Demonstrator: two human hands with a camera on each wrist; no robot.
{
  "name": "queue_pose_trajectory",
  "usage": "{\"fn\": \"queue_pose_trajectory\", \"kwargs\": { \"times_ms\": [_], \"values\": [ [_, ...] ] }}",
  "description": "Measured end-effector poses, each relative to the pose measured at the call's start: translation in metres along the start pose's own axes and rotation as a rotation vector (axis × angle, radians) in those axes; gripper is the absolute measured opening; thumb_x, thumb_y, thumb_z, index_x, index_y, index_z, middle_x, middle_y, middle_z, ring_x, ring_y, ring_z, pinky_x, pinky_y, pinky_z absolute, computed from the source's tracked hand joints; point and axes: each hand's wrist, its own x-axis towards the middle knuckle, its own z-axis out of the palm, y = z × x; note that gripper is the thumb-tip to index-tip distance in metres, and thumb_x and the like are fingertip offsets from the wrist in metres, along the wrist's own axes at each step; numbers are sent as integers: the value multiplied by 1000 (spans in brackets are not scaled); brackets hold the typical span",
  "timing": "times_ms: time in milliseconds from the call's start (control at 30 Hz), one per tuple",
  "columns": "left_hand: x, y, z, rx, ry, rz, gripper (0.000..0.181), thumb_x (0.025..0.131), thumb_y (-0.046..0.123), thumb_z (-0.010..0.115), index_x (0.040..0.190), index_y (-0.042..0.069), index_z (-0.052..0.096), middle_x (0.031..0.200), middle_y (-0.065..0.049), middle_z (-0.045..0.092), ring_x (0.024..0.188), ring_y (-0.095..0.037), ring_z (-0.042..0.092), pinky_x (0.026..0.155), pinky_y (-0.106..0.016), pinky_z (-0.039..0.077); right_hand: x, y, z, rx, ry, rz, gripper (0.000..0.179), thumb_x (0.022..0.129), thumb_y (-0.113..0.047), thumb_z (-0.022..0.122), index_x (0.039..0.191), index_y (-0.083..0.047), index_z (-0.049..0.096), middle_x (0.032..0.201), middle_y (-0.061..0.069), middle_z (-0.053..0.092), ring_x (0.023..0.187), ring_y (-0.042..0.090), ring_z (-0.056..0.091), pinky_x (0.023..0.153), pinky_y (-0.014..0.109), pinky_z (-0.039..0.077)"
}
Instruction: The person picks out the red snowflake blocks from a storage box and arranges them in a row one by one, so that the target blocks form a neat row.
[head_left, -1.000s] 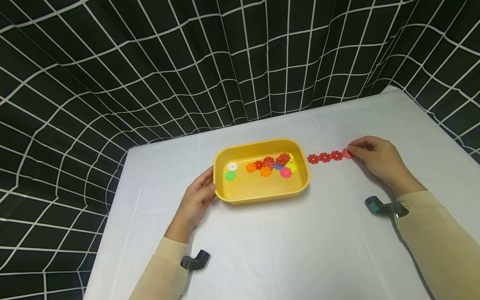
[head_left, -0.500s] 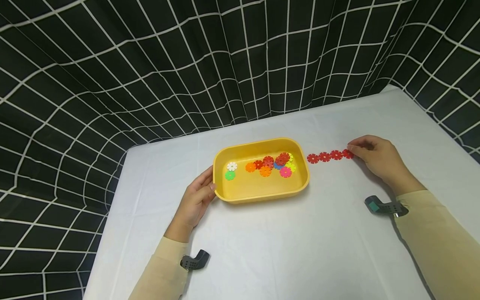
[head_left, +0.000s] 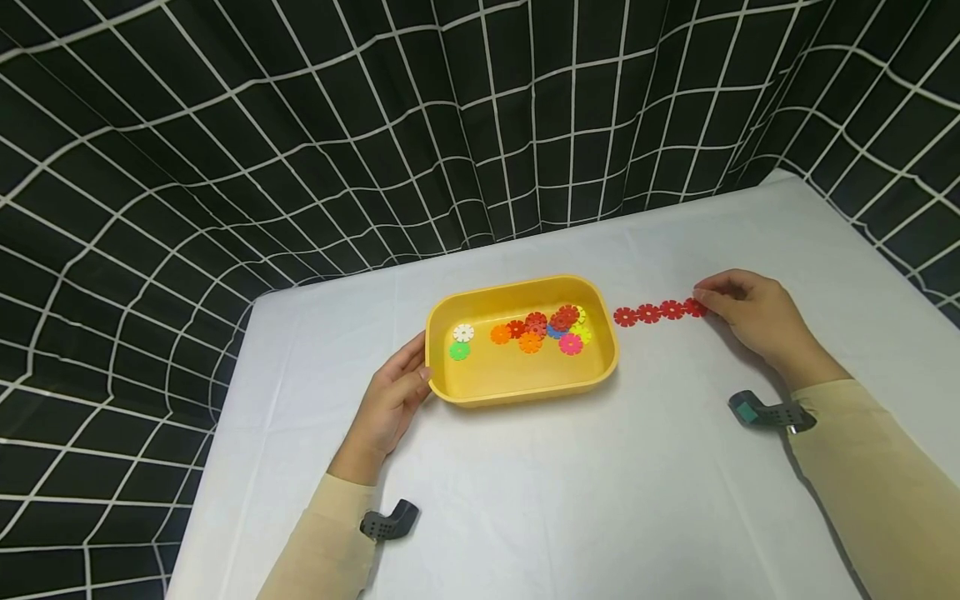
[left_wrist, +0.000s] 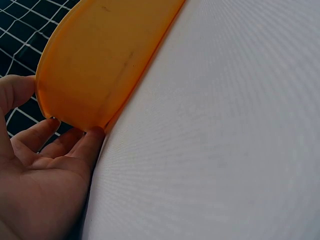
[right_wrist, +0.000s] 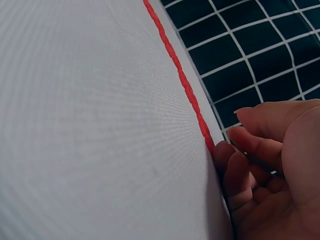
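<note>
My left hand (head_left: 390,404) grips the left end of a yellow plastic bin (head_left: 517,375), the thumb over its rim and the other fingers outside the wall. In the left wrist view the fingertips lie against the bin's orange-looking wall (left_wrist: 100,65). To the right of the bin, several red notched discs (head_left: 648,313) lie in a joined row on the white cloth. The thumb and index finger of my right hand (head_left: 753,317) pinch the edge of the red disc (head_left: 696,307) at the row's right end. Edge-on in the right wrist view, the red row (right_wrist: 177,65) ends at those fingertips.
Inside the bin lie loose notched discs: a white one (head_left: 463,333), a green one (head_left: 460,351), and orange, red, blue, yellow and pink ones heaped to the right. A black curtain (head_left: 480,125) with a white grid stands behind the white-covered table (head_left: 562,500).
The end disc, partly covered by my right fingers a second ago, now lies flatter and more visible in line with the row. My left hand and the bin have barely moved.
</note>
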Motion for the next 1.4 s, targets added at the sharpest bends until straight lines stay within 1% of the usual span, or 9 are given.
{"fn": "queue_pose_trajectory", "kwargs": {
  "times_ms": [133, 233, 300, 367, 500, 700, 900, 1067, 1400],
  "values": [
    [0, 1, 0, 4, 2, 1, 62, 107, 0, 56, 166, -1, 40, 169, -14, 42, 154, -26, 42, 118, -38, 45, -1, -2, -1, 7, 6, 5, 54, 113, -45, 56, 140, 0, 65, 142, 27, 60, 136, 48, 50, 111, 62, 50],
    [-1, 1, 0, 5, 4, 2, 62, 107, 1, 56, 166, 0, 40, 169, -14, 42, 153, -26, 42, 118, -38, 46, -3, -4, -1, 34, 20, 12, 54, 112, -46, 58, 140, -1, 65, 141, 24, 60, 131, 43, 54, 102, 32, 58],
    [-1, 1, 0, 7, 5, 2, 62, 106, 1, 56, 166, 0, 40, 169, -14, 42, 153, -26, 43, 117, -38, 46, -4, -5, 0, 63, 31, 17, 54, 111, -48, 59, 141, -2, 65, 140, 21, 61, 126, 37, 57, 90, 15, 56],
    [-1, 1, 0, 10, 5, 1, 62, 106, 1, 56, 166, 0, 40, 168, -14, 42, 153, -27, 43, 117, -39, 46, -5, -7, 0, 92, 41, 19, 54, 111, -48, 60, 141, -4, 65, 137, 18, 62, 118, 31, 59, 79, 4, 50],
    [-1, 1, 0, 13, 3, 2, 62, 106, 0, 56, 166, 0, 40, 168, -14, 43, 153, -27, 43, 117, -39, 46, -7, -9, -1, 151, 39, 3, 56, 110, -49, 60, 143, -4, 64, 134, 16, 62, 109, 23, 60, 79, 7, 52],
    [0, 0, 0, 8, -2, 5, 60, 107, -1, 55, 165, 0, 42, 168, -13, 43, 153, -27, 43, 117, -39, 46, -12, -17, -3, 288, 10, -27, 54, 110, -46, 63, 149, -8, 59, 133, 9, 63, 111, 16, 65, 83, 12, 56],
    [0, -1, -2, -1, -7, 8, 60, 107, -1, 54, 166, 0, 41, 169, -14, 42, 154, -29, 41, 117, -38, 46, -18, -34, -2, 386, -65, -84, 51, 113, -46, 57, 152, -13, 54, 141, 14, 61, 119, 23, 65, 89, 17, 58],
    [-1, 1, -1, 1, -5, 5, 60, 107, 0, 55, 166, 0, 41, 168, -13, 43, 153, -28, 43, 117, -39, 47, -24, -54, 2, 440, -107, -141, 45, 115, -43, 54, 153, -18, 54, 142, 10, 61, 122, 25, 66, 92, 23, 60],
    [-2, 2, 0, 2, -4, 5, 61, 107, 1, 56, 166, -1, 40, 169, -15, 42, 153, -29, 43, 117, -39, 46, -40, -85, 11, 549, -218, -288, 42, 118, -29, 47, 155, -11, 52, 145, 14, 59, 124, 29, 65, 96, 26, 60]
  ]
}}
